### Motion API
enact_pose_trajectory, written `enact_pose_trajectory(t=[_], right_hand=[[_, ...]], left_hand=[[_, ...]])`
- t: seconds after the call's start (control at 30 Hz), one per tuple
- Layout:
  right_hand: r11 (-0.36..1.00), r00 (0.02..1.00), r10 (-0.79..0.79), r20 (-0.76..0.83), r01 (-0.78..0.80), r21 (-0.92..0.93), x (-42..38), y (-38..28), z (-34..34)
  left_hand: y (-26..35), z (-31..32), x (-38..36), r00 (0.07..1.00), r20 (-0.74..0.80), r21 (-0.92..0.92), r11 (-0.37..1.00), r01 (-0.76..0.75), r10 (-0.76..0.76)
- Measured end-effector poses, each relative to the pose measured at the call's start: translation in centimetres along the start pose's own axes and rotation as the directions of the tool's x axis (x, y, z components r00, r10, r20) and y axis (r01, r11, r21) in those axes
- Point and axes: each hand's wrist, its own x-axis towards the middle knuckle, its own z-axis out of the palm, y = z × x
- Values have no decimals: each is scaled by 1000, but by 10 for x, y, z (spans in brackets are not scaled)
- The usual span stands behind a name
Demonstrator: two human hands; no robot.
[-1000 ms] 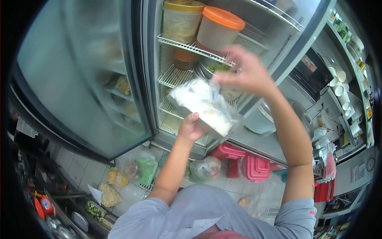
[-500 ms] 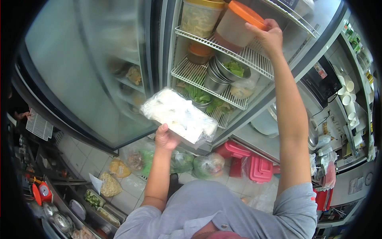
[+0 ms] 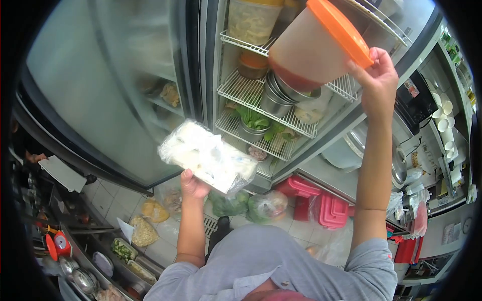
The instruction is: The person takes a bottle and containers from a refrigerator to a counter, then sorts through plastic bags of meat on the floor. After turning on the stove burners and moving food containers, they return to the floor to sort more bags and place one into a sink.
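Observation:
My left hand [image 3: 194, 186] is closed on the near edge of a white package wrapped in clear plastic [image 3: 208, 156], held in front of the open fridge. What is inside the wrap I cannot make out. My right hand [image 3: 377, 83] pinches the rim of an orange-lidded plastic tub [image 3: 314, 47], with a reddish layer at its bottom. The tub is tilted and juts out past the front of the upper wire shelf [image 3: 251, 45]. It partly hides a stack of metal bowls [image 3: 275, 98] below.
A glass fridge door [image 3: 105, 90] stands open at left. A yellow-lidded tub [image 3: 253, 22] and leafy greens in a metal pot [image 3: 252, 123] sit on shelves. On the floor are bagged vegetables [image 3: 268, 205] and pink containers [image 3: 329, 208]. A person's hand [image 3: 35, 157] shows at far left.
My right hand has pulled the orange-lidded tub outward and nearer to me, off its place on the shelf. The wrapped package has moved slightly left and down in my left hand.

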Motion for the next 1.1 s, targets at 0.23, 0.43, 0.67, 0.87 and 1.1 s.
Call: enact_pose_trajectory(t=[0.23, 0.43, 0.67, 0.87, 1.1], right_hand=[[952, 974, 189, 123, -212, 220, -72, 38, 79], [889, 956, 282, 82, -228, -398, -75, 105, 148], [803, 986, 97, -136, -158, -574, -39, 195, 206], [747, 948, 319, -12, -260, -612, -33, 218, 216], [988, 845, 124, 520, -57, -142, -104, 20, 109]], left_hand=[[13, 13, -25, 999, -11, 55, 997, -53, 54], [16, 3, -37, 997, -21, 26, 997, -72, 73], [18, 10, -39, 998, -34, 19, 998, -60, 61], [15, 18, -32, 997, -47, 65, 996, -62, 65], [10, 42, 22, 998, -11, 156, 986, -64, 66]])
